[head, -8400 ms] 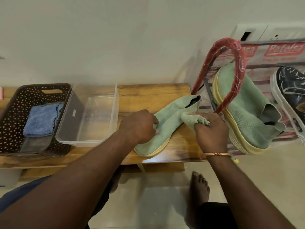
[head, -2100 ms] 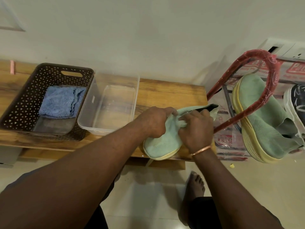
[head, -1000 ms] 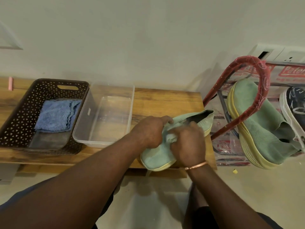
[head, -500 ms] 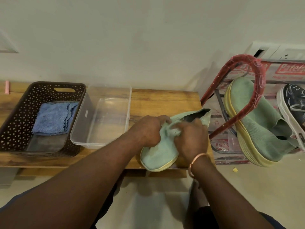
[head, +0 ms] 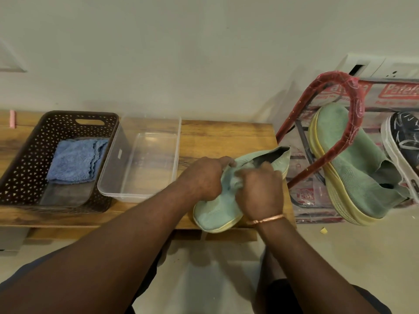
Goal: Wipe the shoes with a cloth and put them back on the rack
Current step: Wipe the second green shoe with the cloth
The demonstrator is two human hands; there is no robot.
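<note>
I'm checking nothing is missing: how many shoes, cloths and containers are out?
Shoes: 3 (pale green knit shoe on bench, its mate on rack, dark patterned shoe)
Cloths: 2 (folded blue cloth, pale green cloth in right hand)
Containers: 2 (brown perforated basket, clear plastic tub)
Total: 7

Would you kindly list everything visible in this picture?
bench shoe: one, mint green, on the bench
wiping cloth: one, green, mostly hidden under right hand
rack shoe: one, green, leaning on the rack
dark shoe: one, black-and-white, rack's right side
rack: one, red-wrapped, right of bench
bench: one, brown wood, against wall
basket: one, dark brown, bench's left end
blue cloth: one, blue, inside basket
tub: one, clear, beside basket
left hand: one, grips bench shoe
right hand: one, grips wiping cloth
</note>
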